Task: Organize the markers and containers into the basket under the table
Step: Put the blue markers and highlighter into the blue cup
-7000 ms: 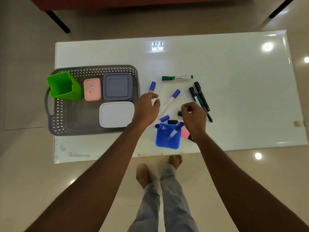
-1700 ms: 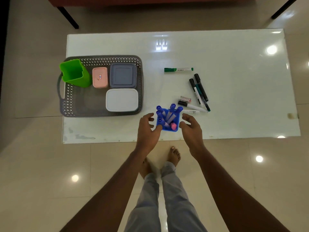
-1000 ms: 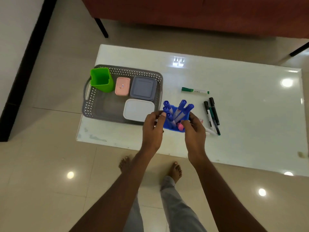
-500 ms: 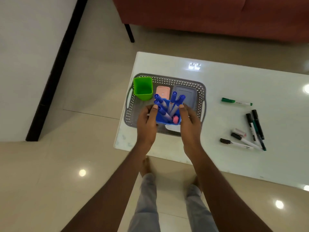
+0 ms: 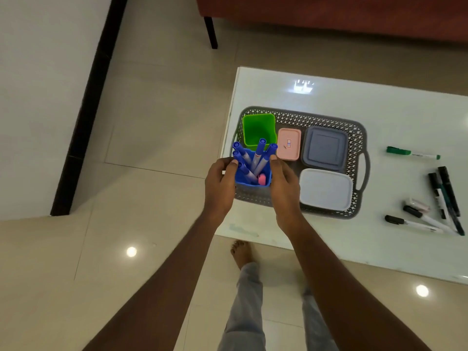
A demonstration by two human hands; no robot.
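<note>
left grip (image 5: 220, 183): fingertips are curled onto the left wall of the blue cup (image 5: 249, 179) just under its rim; nothing else is held.
right grip (image 5: 285, 184): fingers are bent against the cup's right wall, so the cup is only pinched between the two sides, with no palm under it.
blue cup: it's seen left of centre in the frame, over the lower-left corner of the basket (image 5: 304, 115). Whether its base is down yet can't be told.
blue markers (image 5: 260, 154): they're stood loose in the cup, fanned out and leaning, caps well past the rim.
tip risk: the load looks top-heavy tbh. If one side gets released first, or the base gets parked on the basket's edge, the cup could be toppled and the markers dumped toward the floor at frame left.
bump risk: the green cup (image 5: 258, 130) and pink box (image 5: 288, 147) are just beside the leaning caps, so either could be nudged.
leftovers: a green marker (image 5: 410, 153) and black markers (image 5: 445, 196) are left on the counter (image 5: 379, 102) at frame right, easily forgotten.
</note>
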